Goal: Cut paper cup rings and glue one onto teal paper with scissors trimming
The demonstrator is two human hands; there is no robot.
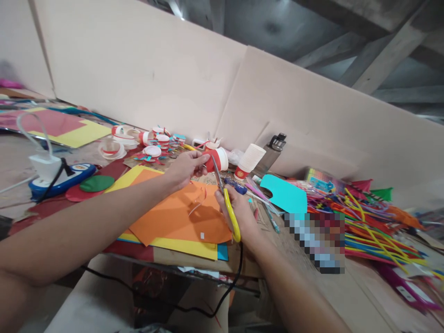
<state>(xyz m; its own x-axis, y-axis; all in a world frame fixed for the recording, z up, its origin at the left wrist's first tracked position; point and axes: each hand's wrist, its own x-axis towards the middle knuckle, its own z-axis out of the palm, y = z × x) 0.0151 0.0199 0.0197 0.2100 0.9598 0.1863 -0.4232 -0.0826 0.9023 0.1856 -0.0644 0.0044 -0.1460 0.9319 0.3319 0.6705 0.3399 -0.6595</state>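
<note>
- While the left hand (189, 167) pinches a paper cup (223, 159) from the left, its thumb and fingers clamped on the red side, the right hand (239, 207) is closed around the yellow handle of the scissors (230, 213); which fingers pass through the loops is hidden.
- The blades lie against the cup's red part, close to the left thumb, so a slip of the right wrist could nick those fingertips.
- Since the cup seems held up off the table, a cut could wander if it turns in the grip; squeezing too hard would probably buckle the thin wall.
- The cup sits tipped on its side beyond the orange sheet (163, 210), left of the stacked cups (254, 157). It is red toward the left and plain white at the right end, round and apparently uncrushed; whether its wall is already cut, I cannot tell.
- Thin curled strips (198, 206) lie on the orange sheet, nearer than the cup.
</note>
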